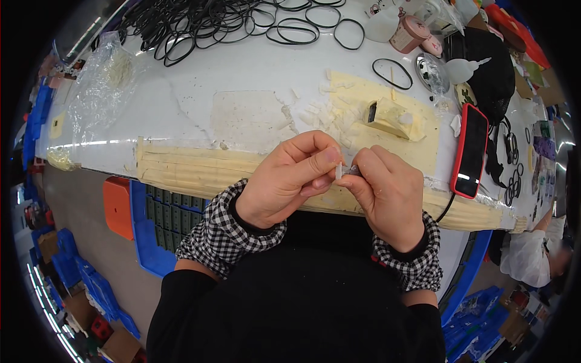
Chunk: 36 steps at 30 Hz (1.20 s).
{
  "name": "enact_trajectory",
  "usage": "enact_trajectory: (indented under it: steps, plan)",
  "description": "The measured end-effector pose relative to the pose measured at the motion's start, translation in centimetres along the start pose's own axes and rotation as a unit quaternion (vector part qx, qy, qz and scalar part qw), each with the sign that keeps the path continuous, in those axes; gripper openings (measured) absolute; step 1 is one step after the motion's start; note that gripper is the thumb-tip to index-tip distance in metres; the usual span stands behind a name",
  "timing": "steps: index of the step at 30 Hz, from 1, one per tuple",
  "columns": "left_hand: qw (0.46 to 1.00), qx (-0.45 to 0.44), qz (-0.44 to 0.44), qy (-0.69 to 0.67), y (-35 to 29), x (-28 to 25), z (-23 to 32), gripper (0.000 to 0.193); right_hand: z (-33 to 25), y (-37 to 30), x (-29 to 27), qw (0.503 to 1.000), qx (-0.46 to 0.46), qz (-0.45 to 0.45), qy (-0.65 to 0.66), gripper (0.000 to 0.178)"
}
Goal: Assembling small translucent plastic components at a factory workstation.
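Observation:
Both my hands meet just over the near edge of the white table. My left hand is closed, thumb against the fingers, at a small whitish strip. In my right hand a small grey piece is pinched between thumb and bent forefinger, its end against the strip. Fingers cover most of both pieces, so their kind cannot be told. Just beyond lies a tape-wrapped yellowish block with a dark slot, on a yellow taped patch strewn with pale scraps.
Black rubber loops are heaped at the far left, and a single loop lies nearer. A red-framed phone rests to the right. Yellowish tape covers the table edge. Below stand a blue crate of dark green parts and an orange stool.

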State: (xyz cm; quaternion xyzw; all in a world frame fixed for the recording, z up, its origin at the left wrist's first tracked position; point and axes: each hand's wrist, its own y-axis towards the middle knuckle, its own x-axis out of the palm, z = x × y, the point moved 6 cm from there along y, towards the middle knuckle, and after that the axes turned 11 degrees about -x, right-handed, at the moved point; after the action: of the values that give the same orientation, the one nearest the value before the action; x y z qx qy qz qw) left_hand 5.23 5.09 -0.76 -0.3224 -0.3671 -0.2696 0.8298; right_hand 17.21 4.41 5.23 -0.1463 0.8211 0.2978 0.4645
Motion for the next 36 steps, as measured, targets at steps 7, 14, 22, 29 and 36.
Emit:
enact_trajectory:
  steps: [7,14,22,29,36]
  plan:
    - [1.000,-0.008,0.003,-0.003,-0.1,-0.1,0.1,0.012,0.0,0.0,0.1,1.000,0.002,-0.006,0.018,0.030]
    - [0.999,-0.018,0.021,0.030,-0.5,0.1,0.3,0.013,0.6,-0.1,0.2,0.991,0.024,-0.016,0.132,0.026]
    - [0.989,0.031,0.116,0.090,-1.2,-0.2,1.0,0.014,0.9,-0.7,0.1,0.989,0.022,0.035,0.139,0.027]
    - [0.976,0.073,0.165,0.120,-1.3,-0.7,1.2,0.014,0.8,-1.2,0.3,0.981,0.041,0.075,0.173,0.031]
    - [0.973,0.125,0.184,0.066,-1.5,-1.5,2.4,0.013,-0.8,-2.6,2.4,0.993,0.012,-0.070,0.089,0.027]
